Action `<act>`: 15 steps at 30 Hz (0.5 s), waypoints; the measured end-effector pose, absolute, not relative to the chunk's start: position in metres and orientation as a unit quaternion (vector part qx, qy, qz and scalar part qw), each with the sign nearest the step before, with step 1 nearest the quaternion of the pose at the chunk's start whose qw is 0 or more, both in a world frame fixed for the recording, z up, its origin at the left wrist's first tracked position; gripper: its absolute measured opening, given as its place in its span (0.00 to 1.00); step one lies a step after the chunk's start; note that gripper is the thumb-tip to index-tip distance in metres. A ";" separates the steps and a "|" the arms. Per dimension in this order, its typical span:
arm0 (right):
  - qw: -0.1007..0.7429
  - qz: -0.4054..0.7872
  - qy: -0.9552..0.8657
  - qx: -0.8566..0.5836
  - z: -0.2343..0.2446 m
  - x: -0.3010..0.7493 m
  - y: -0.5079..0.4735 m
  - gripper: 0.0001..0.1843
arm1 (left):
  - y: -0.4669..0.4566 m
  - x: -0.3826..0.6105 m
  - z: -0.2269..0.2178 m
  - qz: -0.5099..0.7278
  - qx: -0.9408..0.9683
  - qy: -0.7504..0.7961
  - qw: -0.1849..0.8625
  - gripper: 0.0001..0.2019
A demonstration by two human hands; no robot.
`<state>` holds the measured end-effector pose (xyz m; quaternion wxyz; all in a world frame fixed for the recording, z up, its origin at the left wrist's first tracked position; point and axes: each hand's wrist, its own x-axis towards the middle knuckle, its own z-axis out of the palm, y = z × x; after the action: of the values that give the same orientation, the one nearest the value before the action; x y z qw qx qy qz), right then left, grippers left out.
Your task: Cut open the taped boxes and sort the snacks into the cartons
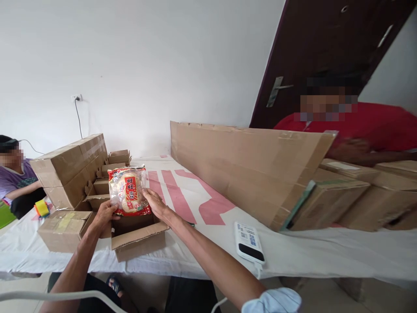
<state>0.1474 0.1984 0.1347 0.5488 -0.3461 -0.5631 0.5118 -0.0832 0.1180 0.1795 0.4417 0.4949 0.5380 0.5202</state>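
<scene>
Rice-cracker packet [127,191] (clear plastic, red print) is between the left hand [106,214] and right hand [156,203], each apparently pinching one edge, the grip behind partly hidden; below them stands an uncovered cardboard box [141,248].

There is one snack packet [128,191], one power bank [249,240], one long cardboard panel [241,161], one table [302,254], one door [299,52] and one wall socket [77,98]. One person in purple [24,184] and one person in red [384,124] make two. Cardboard boxes [140,250] number more than six, overlapping too much for an exact count.
</scene>
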 end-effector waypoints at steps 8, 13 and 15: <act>0.544 0.533 -0.570 -0.307 0.131 0.149 0.199 0.31 | 0.116 -0.084 0.178 0.508 0.498 0.538 0.453 0.18; 0.545 0.544 -0.565 -0.296 0.133 0.148 0.197 0.34 | 0.117 -0.084 0.178 0.503 0.500 0.540 0.453 0.17; 0.546 0.546 -0.563 -0.294 0.133 0.148 0.196 0.34 | 0.117 -0.084 0.178 0.502 0.502 0.540 0.453 0.17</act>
<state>0.1484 0.1957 0.1334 0.5460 -0.2941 -0.5632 0.5461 -0.0841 0.1167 0.1778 0.4534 0.5018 0.5395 0.5015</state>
